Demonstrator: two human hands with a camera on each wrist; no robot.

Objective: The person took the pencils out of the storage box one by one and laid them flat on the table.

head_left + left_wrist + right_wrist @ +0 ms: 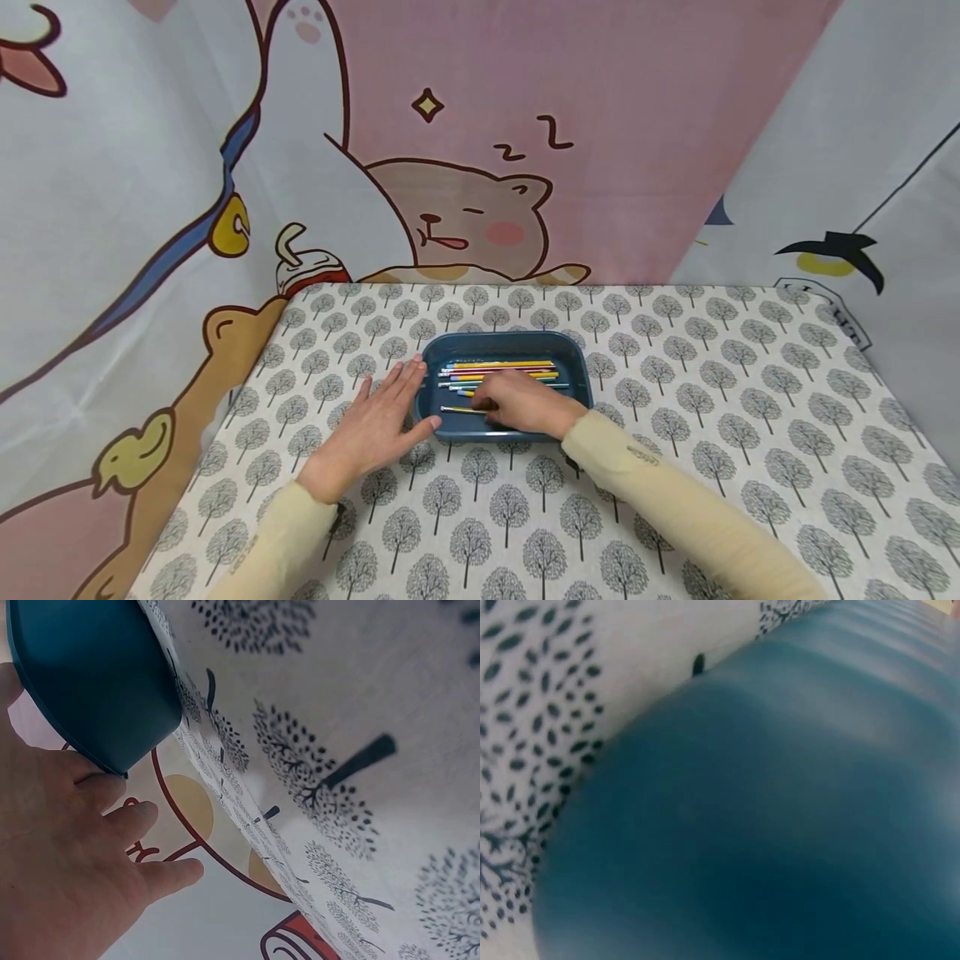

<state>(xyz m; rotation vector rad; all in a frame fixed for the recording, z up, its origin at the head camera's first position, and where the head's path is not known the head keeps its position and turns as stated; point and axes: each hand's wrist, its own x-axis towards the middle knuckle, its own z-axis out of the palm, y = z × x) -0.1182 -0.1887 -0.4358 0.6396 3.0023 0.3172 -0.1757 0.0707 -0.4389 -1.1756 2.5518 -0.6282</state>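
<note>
A dark blue plastic basket (577, 362) with rounded corners stands on the table. Several pencils (498, 367) lie in it side by side, mostly yellow, red and green, their eraser ends to the left. My right hand (528, 402) reaches in over the front rim. Its curled fingers pinch a pencil (459, 409) near the front wall, hiding that pencil's right part. Against the basket's left rim rests my left hand (375, 421), fingers straight and spread. In the left wrist view, the left hand (67, 840) touches the basket wall (97, 682). Only the basket's outer wall (742, 810) fills the right wrist view.
A white cloth with a black tree print (697, 500) covers the table around the basket. Behind the table's far edge hangs a curtain (600, 192) with cartoon animals, and it continues along the left and right sides.
</note>
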